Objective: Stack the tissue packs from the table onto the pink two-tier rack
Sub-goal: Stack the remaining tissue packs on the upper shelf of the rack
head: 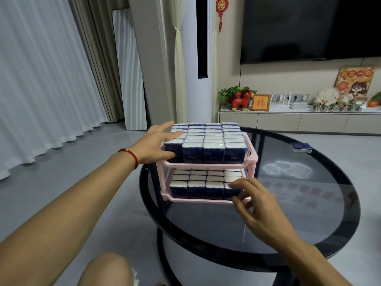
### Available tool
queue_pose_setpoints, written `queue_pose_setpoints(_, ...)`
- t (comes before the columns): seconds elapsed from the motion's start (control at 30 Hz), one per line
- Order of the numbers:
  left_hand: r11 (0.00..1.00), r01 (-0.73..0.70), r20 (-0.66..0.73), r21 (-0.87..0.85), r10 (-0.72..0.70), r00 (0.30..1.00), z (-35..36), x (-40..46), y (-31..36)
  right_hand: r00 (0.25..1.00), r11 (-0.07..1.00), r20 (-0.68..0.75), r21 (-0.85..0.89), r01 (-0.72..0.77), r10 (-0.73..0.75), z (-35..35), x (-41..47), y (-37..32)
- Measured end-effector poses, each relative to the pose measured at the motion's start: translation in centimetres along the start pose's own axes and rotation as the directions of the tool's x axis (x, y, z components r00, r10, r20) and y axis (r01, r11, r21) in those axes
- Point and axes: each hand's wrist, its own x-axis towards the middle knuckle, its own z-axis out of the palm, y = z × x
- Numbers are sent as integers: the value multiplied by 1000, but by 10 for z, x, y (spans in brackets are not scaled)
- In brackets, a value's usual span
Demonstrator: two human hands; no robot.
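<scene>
The pink two-tier rack (253, 158) stands on the left part of a round black glass table (288, 219). Several navy-and-white tissue packs (213, 139) stand upright in rows on the upper tier, and more packs (198, 187) fill the lower tier. My left hand (156, 144) lies spread against the left end of the upper rows, thumb on the front-left pack. My right hand (254, 203) hovers at the lower tier's front right corner, fingers curled and apart, tips touching the corner pack and the rim. One single pack (301, 147) lies flat at the table's far right.
A second glass shelf shows under the table top. My bare knee (107, 269) is at the bottom left. Behind stand a TV cabinet (288, 120) with ornaments, a wall-mounted TV, a tall white air conditioner (198, 58) and curtains on the left.
</scene>
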Motion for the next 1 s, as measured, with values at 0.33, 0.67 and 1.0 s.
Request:
queue_pose_setpoints(0.33, 995, -7, 64, 97, 1, 998, -8, 3, 10, 999, 999, 36, -46, 12, -10, 1, 1, 1)
queue_pose_setpoints(0.67, 999, 9, -304, -53, -24, 953, -6, -42, 33, 998, 994, 37, -101, -49, 53, -10, 0, 5)
queue_pose_setpoints(1.0, 845, -395, -250, -360, 320, 914, 170, -67, 181, 829, 801, -89, -220, -556, 551, -66, 3, 96)
